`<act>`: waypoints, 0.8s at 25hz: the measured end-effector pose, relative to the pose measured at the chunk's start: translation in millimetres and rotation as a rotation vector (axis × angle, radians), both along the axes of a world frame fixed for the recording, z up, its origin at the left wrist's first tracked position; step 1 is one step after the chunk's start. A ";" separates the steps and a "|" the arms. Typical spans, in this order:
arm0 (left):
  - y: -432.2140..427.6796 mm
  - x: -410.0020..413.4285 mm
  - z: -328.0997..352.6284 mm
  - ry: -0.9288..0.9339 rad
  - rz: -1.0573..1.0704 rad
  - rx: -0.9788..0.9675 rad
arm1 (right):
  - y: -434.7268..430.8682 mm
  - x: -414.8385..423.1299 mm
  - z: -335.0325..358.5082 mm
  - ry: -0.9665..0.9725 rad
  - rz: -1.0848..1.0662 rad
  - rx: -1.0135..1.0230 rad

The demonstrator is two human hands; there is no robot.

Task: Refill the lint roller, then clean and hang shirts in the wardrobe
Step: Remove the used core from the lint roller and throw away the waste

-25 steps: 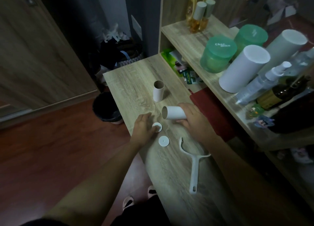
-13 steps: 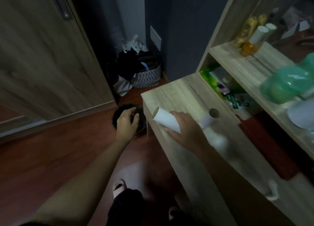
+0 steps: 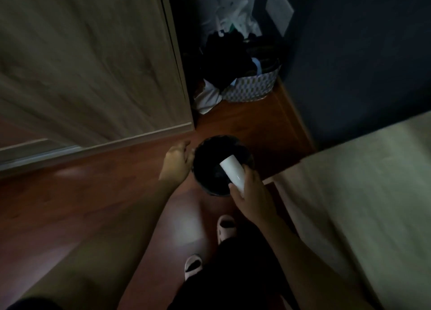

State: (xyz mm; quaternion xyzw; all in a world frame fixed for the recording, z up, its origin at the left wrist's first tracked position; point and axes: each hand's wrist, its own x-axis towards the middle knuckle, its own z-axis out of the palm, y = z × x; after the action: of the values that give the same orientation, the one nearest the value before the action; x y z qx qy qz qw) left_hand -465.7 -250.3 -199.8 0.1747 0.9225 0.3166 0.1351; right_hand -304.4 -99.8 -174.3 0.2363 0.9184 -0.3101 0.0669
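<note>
Right grip (image 3: 253, 195) clasped the roll (image 3: 233, 171) over the bin (image 3: 207, 188), left grip (image 3: 177, 163) released beside it; I feared a skewed drop clipping its rim.

floor (image 3: 70, 204): glossy wood | wardrobe door (image 3: 81, 65): matt woodgrain | roll (image 3: 233, 171): smooth white

We have one view, from the head-worn camera, tilted steeply down and forward over both forearms at the wooden floor (image 3: 70, 204) and the slippers (image 3: 225, 228). It sits at arm's reach: the left hand (image 3: 177, 163) and the right hand (image 3: 251, 193), gripping a white tube (image 3: 233, 172), meet mid-frame at the dark bin (image 3: 219, 137). The table (image 3: 349, 193) enters by its corner from the right, and the wardrobe door (image 3: 81, 65) fills the upper left.
</note>
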 end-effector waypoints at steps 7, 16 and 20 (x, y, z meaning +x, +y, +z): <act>38.2 -59.6 -203.9 -0.091 -0.031 -0.106 | 3.1 -55.1 -207.5 -0.176 -0.115 -0.051; 54.5 -73.2 -338.1 -0.171 0.124 -0.169 | 14.3 -88.4 -343.1 -0.281 -0.154 -0.142; 54.0 -72.8 -334.1 -0.188 0.120 -0.170 | 6.0 -93.6 -341.6 -0.329 -0.108 -0.162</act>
State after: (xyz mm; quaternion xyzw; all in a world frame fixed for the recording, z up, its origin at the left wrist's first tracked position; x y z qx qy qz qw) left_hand -538.5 -196.4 -533.9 0.0765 0.9381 0.2596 0.2160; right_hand -398.0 -93.8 -515.9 0.3265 0.8532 -0.3431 0.2183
